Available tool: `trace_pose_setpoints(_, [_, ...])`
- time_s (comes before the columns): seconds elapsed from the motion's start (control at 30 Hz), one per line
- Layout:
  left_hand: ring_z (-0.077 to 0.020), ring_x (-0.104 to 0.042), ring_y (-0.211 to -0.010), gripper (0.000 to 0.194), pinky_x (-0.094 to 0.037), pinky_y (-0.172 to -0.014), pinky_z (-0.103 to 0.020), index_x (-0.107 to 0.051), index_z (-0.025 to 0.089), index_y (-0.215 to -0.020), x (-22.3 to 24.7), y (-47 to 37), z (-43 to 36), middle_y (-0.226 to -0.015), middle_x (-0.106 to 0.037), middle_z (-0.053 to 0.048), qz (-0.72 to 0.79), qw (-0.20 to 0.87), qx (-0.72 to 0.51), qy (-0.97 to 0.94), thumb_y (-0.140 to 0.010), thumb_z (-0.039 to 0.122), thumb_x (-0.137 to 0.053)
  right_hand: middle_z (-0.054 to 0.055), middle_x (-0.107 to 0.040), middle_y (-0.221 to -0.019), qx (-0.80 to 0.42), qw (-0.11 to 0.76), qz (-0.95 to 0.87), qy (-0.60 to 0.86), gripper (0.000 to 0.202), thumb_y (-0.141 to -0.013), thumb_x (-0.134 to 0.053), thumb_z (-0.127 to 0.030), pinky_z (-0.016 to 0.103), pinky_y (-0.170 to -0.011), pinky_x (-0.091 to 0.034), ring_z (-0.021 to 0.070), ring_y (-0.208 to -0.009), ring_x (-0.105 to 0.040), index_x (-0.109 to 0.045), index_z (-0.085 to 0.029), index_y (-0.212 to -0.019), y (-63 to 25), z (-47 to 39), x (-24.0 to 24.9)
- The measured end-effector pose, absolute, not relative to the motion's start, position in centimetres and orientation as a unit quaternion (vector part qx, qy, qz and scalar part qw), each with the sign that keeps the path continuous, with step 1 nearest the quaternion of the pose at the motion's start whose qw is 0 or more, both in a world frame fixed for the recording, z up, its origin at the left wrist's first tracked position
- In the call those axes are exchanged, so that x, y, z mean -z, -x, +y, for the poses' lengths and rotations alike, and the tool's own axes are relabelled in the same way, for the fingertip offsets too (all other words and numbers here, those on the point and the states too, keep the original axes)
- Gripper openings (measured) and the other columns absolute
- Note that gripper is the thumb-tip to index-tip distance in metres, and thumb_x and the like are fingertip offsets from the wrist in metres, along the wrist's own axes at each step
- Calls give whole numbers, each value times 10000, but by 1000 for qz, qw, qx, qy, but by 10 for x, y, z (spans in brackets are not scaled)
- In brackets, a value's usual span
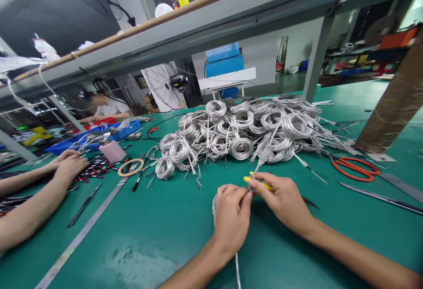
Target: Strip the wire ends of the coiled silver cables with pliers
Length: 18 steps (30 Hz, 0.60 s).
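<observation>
My left hand (pixel 232 218) is closed around a clear-jacketed silver cable (pixel 238 271), whose tail runs down toward the near edge. Part of a loop of it shows beside the left hand. My right hand (pixel 284 198) touches the left fingertips and pinches the cable near its pale end (pixel 262 159). A yellow-handled tool (pixel 268 187) is also in my right hand; its kind is hidden by the fingers. From behind that hand a dark pointed tip (pixel 310 202) sticks out. Just beyond both hands lies a large pile of coiled silver cables (pixel 243 148) with bare wire ends.
Orange-handled scissors (pixel 355 168) and a pointed metal tool (pixel 380 196) lie at right, near a brown post (pixel 393 99). At left are a steel ruler (pixel 87 231), a tape ring (pixel 131 168), a pink bottle (pixel 113 151) and a co-worker's hands (pixel 71 165). A shelf beam (pixel 198 20) crosses overhead.
</observation>
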<state>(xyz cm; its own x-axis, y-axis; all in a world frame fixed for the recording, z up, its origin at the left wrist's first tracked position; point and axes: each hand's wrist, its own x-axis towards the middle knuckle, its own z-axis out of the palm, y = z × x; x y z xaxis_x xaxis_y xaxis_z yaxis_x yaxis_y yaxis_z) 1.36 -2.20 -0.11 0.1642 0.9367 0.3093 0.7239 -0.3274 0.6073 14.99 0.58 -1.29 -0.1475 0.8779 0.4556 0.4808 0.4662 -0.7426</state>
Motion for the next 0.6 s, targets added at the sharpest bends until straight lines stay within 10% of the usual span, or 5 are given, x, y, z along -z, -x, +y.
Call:
trace_pose_setpoints(0.13, [-166,-487,-763,265,-329,-744,-324,-600,220,-715,1,-17,-22,-702,-585,2,564,164,-320,-743,-861,261,-382,3,-555,-563,-264,469,-691,483,461,-854,-388,-490,215,-487,-331,124,-522,-475,-625,-148,-655,-154,11,8])
trace_pose_setpoints(0.3, [-150,-506,-664,294,-326,-726,-318,-572,192,-575,-2,-19,-18,-554,-566,18,571,183,-342,-724,-828,261,-439,24,-643,-797,-297,492,-673,466,360,-839,-437,-447,220,-589,-404,168,-697,-562,-661,-175,-912,-151,4,12])
trace_pose_setpoints(0.43, [-144,-501,-612,332,-333,-686,-301,-509,185,-481,-3,-18,-17,-504,-546,24,574,199,-374,-701,-805,223,-447,-30,-523,-521,-257,446,-710,481,443,-835,-445,-449,208,-455,-323,129,-478,-467,-529,-173,-1171,-144,-3,17])
trace_pose_setpoints(0.6, [-137,-511,-608,361,-334,-716,-309,-500,181,-476,-2,-20,-19,-498,-546,29,572,194,-369,-707,-823,255,-433,-34,-483,-496,-206,442,-732,476,343,-850,-419,-452,211,-457,-293,119,-453,-436,-591,-180,-969,-143,-1,13])
